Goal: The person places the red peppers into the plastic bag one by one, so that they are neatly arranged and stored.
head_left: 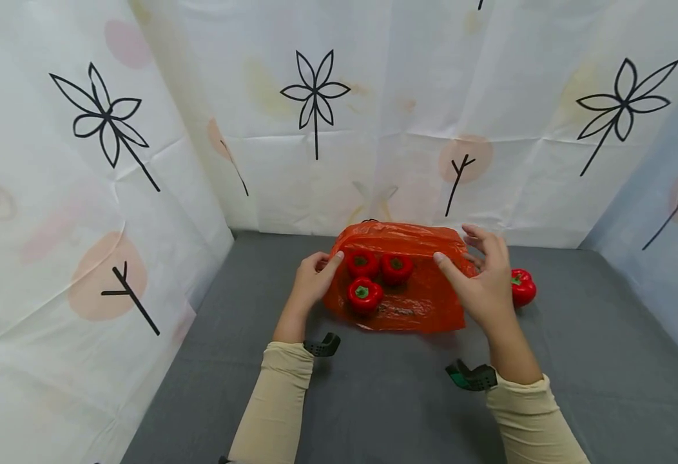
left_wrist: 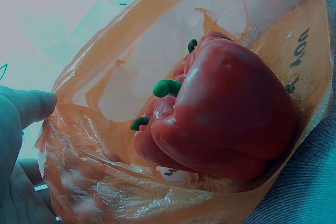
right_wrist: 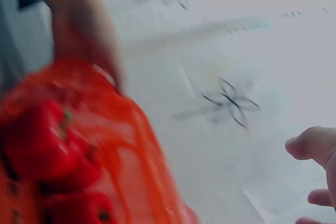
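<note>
An orange-red plastic bag (head_left: 426,303) lies with its mouth spread, printed letters on its inside. Three red bell peppers with green stems are in it: a front pepper (head_left: 365,296), a back left pepper (head_left: 363,263) and a back right pepper (head_left: 397,268). My left hand (head_left: 314,278) pinches the bag's left edge, thumb on the near side and fingers behind the film. At the bag's right side is my right hand (head_left: 483,277), thumb and fingers spread; the right wrist view shows nothing between its fingertips (right_wrist: 303,146). Another red bell pepper (head_left: 523,288) sits outside the bag, partly hidden behind that hand.
A grey cloth (head_left: 385,399) covers the table. White curtains (head_left: 385,109) with printed flowers and twigs hang behind it and at both sides. Each wrist wears a dark strap mount, such as the right mount (head_left: 472,376), below a beige sleeve (head_left: 530,412).
</note>
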`<state>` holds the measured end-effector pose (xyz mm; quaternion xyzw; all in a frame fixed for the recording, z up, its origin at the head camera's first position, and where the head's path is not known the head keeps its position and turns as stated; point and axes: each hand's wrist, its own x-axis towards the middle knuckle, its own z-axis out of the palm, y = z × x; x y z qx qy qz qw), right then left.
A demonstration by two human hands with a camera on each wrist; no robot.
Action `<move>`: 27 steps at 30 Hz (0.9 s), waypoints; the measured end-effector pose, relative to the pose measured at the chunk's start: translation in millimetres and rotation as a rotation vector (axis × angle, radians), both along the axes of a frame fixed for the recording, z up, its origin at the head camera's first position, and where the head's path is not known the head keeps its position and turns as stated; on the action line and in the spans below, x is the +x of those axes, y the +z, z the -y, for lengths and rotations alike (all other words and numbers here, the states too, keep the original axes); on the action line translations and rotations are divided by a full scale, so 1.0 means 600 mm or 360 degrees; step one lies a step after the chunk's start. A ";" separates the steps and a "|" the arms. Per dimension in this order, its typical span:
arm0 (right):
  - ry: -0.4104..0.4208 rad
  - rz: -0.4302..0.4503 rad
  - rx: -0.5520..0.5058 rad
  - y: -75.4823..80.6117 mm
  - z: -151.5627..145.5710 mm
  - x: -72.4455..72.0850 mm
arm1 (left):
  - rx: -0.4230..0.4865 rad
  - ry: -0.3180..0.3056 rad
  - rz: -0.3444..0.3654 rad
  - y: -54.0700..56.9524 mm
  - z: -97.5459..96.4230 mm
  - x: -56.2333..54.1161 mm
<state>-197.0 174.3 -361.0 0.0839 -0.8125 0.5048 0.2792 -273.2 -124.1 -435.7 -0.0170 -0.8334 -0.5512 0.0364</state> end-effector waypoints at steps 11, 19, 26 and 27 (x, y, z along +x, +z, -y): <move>-0.0293 0.0167 0.0242 0.008 -0.119 -0.008 | 0.0006 -0.0002 -0.0002 -0.004 0.006 -0.001; -0.0150 0.0444 0.0527 -0.020 -0.188 -0.023 | -0.0009 0.0008 0.0002 -0.004 0.005 -0.002; -0.0169 0.0702 0.0712 -0.048 -0.225 -0.034 | 0.0009 0.0003 0.0008 -0.003 0.003 -0.002; -0.0167 0.0728 0.0725 -0.052 -0.229 -0.035 | 0.0011 0.0001 0.0008 -0.003 0.003 -0.002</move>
